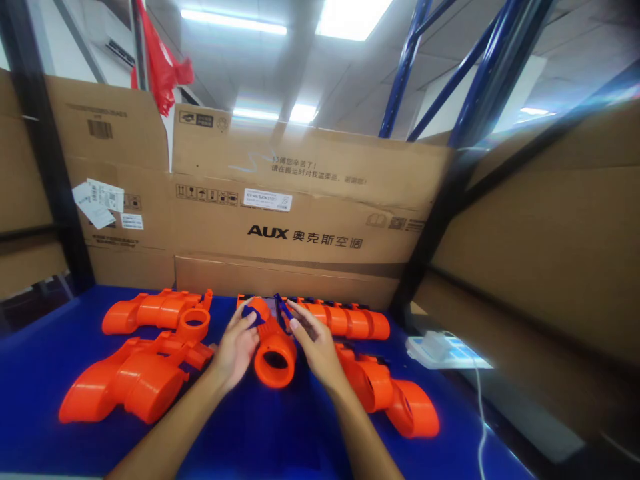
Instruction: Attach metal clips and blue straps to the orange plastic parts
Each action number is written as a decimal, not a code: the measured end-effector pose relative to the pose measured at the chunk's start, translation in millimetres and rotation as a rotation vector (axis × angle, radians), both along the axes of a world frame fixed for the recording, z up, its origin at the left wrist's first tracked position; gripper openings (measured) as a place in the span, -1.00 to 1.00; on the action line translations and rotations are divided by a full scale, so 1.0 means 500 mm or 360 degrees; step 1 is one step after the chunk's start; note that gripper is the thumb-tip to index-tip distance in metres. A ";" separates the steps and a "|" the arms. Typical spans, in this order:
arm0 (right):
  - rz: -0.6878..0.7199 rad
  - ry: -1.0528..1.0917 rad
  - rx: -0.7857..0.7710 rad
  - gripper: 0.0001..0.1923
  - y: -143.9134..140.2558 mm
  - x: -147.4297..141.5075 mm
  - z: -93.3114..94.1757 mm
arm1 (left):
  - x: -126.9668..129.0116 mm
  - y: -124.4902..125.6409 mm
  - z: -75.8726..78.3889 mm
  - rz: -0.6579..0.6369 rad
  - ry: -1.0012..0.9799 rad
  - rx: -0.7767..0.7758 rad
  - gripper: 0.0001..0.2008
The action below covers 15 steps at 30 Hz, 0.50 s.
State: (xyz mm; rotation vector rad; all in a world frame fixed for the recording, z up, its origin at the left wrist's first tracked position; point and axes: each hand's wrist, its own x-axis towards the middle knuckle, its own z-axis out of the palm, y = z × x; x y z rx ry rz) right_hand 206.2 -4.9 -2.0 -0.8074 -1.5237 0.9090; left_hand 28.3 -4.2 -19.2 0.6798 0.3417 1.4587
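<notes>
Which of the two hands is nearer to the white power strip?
Right. The right hand is left of the power strip; the left hand is farther left, beyond the orange part between them.

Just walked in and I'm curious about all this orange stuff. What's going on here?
A person's left hand and right hand each have a small dark blue piece at the fingers, on either side of an orange tubular part. More orange parts lie on the blue surface to both sides, before printed cardboard.
</notes>
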 end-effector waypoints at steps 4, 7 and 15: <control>-0.0112 -0.0041 0.0182 -0.55 0.003 0.015 -0.002 | 0.002 0.015 -0.007 0.0255 0.0095 0.0068 -0.62; -0.0115 -0.0105 0.0257 -0.60 0.002 0.017 0.000 | 0.004 0.018 -0.009 0.0312 0.0173 0.0047 -0.58; -0.0119 -0.0210 0.0263 -0.63 -0.003 0.012 0.005 | 0.007 0.010 -0.008 0.0271 0.0215 0.0009 -0.53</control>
